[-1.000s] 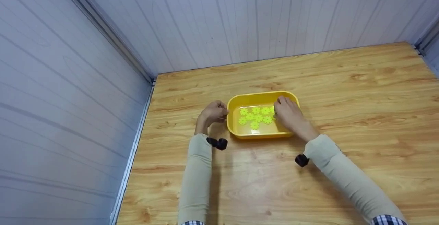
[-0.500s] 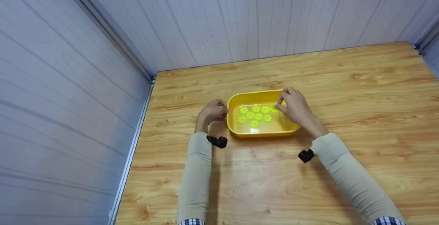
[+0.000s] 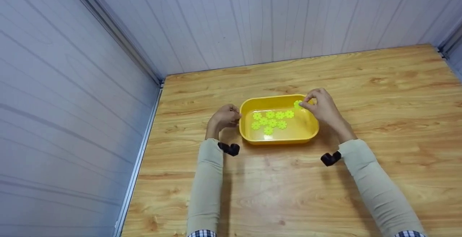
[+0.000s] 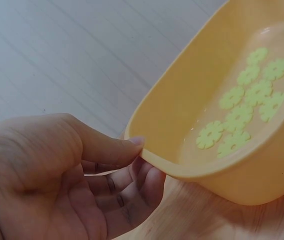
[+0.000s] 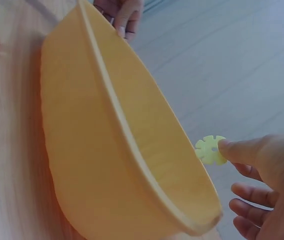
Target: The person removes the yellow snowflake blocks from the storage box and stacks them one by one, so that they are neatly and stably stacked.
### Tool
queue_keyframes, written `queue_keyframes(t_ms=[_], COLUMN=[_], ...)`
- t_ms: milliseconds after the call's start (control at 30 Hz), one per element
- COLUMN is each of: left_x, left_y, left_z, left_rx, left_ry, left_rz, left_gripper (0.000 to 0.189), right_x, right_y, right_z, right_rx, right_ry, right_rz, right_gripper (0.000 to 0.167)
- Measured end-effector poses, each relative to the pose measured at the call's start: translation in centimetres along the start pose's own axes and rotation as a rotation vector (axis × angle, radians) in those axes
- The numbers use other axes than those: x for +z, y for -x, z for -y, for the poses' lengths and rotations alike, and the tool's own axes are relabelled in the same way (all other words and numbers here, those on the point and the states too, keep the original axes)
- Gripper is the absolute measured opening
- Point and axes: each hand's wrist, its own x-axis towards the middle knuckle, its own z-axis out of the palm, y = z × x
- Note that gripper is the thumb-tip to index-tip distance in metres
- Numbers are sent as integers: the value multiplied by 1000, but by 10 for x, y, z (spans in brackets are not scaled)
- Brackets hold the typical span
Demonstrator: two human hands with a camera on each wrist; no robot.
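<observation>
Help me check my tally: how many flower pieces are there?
10. Nine flower pieces lie in the yellow tub: four across the far row, four midway, one nearest. The right hand pinches the tenth piece. Any underneath would be hidden.

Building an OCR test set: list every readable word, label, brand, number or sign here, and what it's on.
Readable text: none.
Tub: no lettering on the sides that show.
Flower discs, one pinched in the right hand: no lettering visible.
Table and wall: no text, just grain and line patterns.
Black wrist units: too small to tell whether marked.
</observation>
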Motion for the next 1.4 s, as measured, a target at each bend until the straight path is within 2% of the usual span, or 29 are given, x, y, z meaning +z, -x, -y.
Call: queue_keyframes(t_ms=[433, 733, 1033, 1200, 1400], left_x=[0, 0, -1, -1, -1], left_y=[0, -1, 2, 1, -1], left_z=[-1, 0, -1, -1, -1], left_rx=[11, 10, 13, 4, -5], left_ry=[28, 18, 12, 11, -16], left_rz=[11, 4, 12, 17, 10], left_gripper=[13, 12, 10, 11, 11], right_x=[-25, -33, -34, -32, -29], right_y=[2, 6, 11, 11, 13], right_z=[-30, -53, -69, -73, -77], right_rx=[121, 256, 334, 358, 334], right_ry=[-115, -164, -82, -15, 65], right_rz=[-19, -71, -62, -108, -174], right_gripper=[48, 59, 56, 50, 39])
